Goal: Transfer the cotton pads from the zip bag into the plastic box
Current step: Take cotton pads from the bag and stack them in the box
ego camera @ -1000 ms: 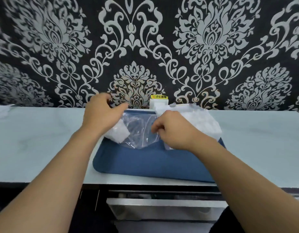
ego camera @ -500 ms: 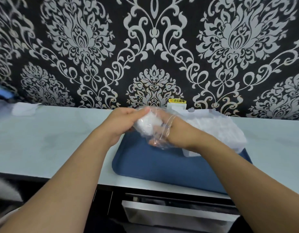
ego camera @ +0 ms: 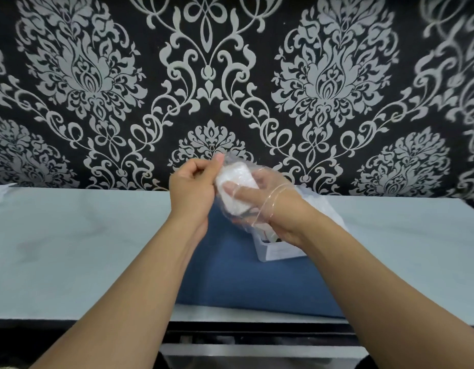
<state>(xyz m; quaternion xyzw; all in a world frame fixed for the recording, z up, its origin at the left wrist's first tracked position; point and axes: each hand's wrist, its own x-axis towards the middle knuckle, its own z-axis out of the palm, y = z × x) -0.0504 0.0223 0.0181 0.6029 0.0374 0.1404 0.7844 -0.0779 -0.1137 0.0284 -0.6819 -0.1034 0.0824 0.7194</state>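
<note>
Zip bag of cotton pads held up in both hands at mid-frame, above the blue tray.

The clear, crinkled zip bag (ego camera: 240, 193) wraps a white stack of cotton pads (ego camera: 234, 187); the left hand (ego camera: 192, 189) pinches its upper edge with curled fingers, while the right hand (ego camera: 273, 206) has its fingers inside the film, curled round the pads. Just below, the plastic box (ego camera: 277, 250), translucent white, stands on the blue tray (ego camera: 230, 283), largely hidden by the right wrist. The tray lies on the pale desk (ego camera: 71, 249); black damask wallpaper (ego camera: 230, 75) fills the upper frame.
</note>
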